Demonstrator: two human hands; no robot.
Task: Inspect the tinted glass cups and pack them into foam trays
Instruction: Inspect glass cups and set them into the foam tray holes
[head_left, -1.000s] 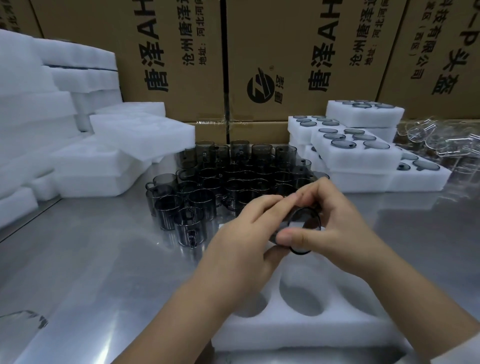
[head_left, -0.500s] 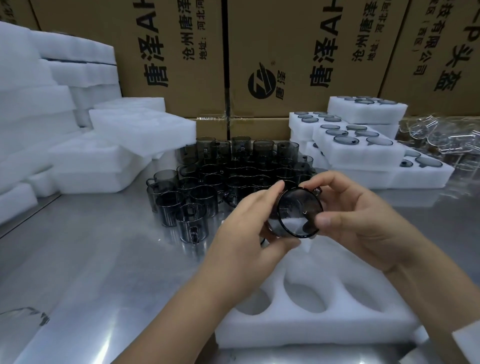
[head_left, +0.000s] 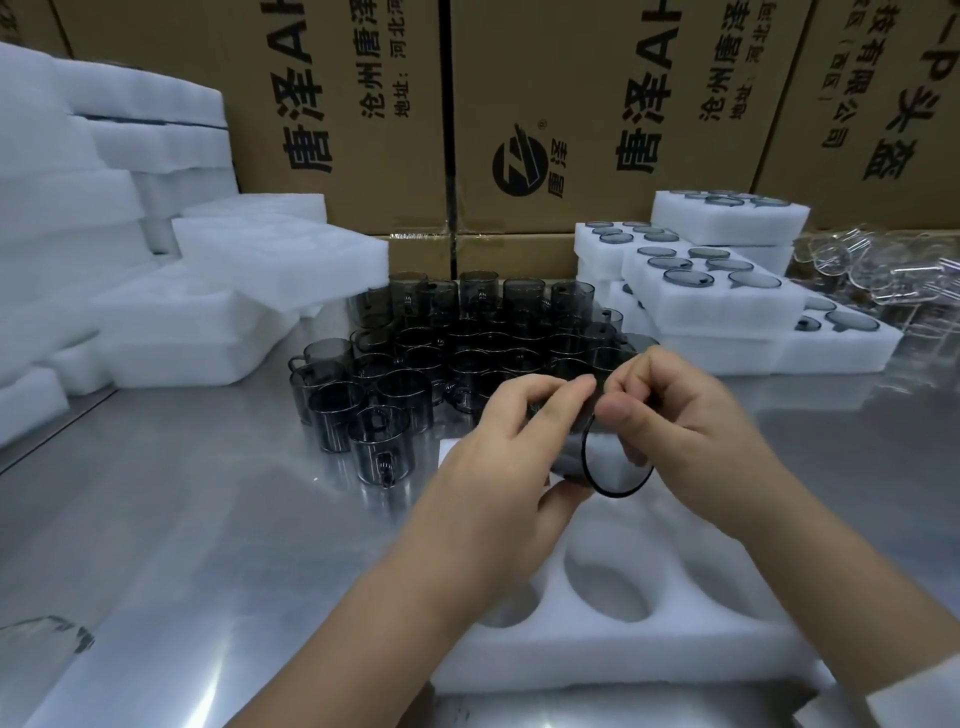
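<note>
Steel table (head_left: 182, 519): both hands, left hand (head_left: 498, 467) and right hand (head_left: 680, 421), grasp one glass cup (head_left: 615, 467) above the foam tray (head_left: 623, 654). Light, brittle, probably slippery; best held by wall and rim.

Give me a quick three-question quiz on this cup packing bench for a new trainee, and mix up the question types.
1. True or false: the left hand and the right hand both hold the same tinted cup.
2. Where do the loose cups stand?
A. on the steel table, beyond the hands
B. inside a cardboard box
C. on top of the empty foam stack
3. Fill in: the packed trays are stacked on the person's ___ side.

Key: 1 true; 2 A; 3 right.
</note>
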